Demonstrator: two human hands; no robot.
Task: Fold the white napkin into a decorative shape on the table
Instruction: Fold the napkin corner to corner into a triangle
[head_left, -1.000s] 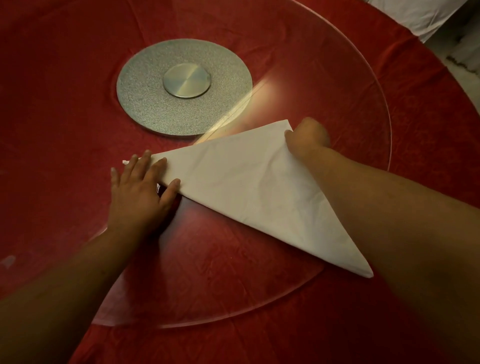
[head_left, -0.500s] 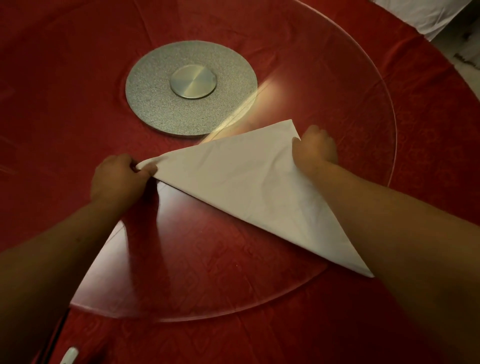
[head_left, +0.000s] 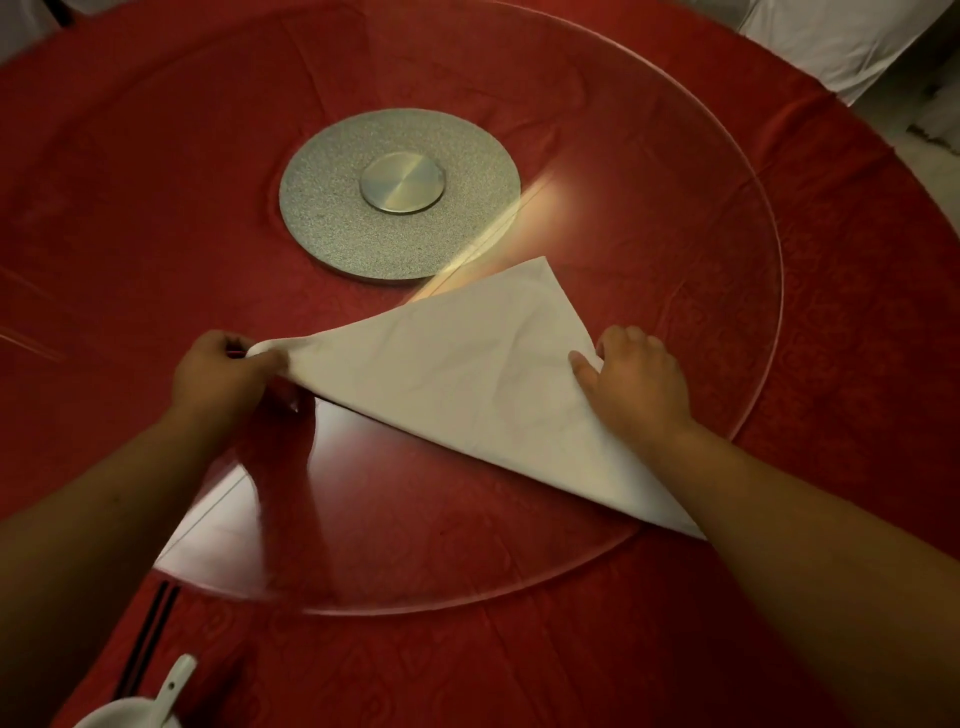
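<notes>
The white cloth napkin (head_left: 467, 384), folded into a triangle, lies on the clear round glass turntable (head_left: 701, 218) over the red tablecloth (head_left: 857, 260). The left hand (head_left: 218, 376) pinches the napkin's left corner between thumb and curled fingers, lifting it slightly; the right hand (head_left: 639, 384) rests with fingers together on the right edge. The cloth looks light, limp and likely to slide on glass, so corners and edges seem the best holds.

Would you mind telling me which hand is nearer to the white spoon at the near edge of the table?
Left. The left hand pinches the napkin corner, up the table from the spoon. The right hand rests on the napkin's right side, farther away.
</notes>
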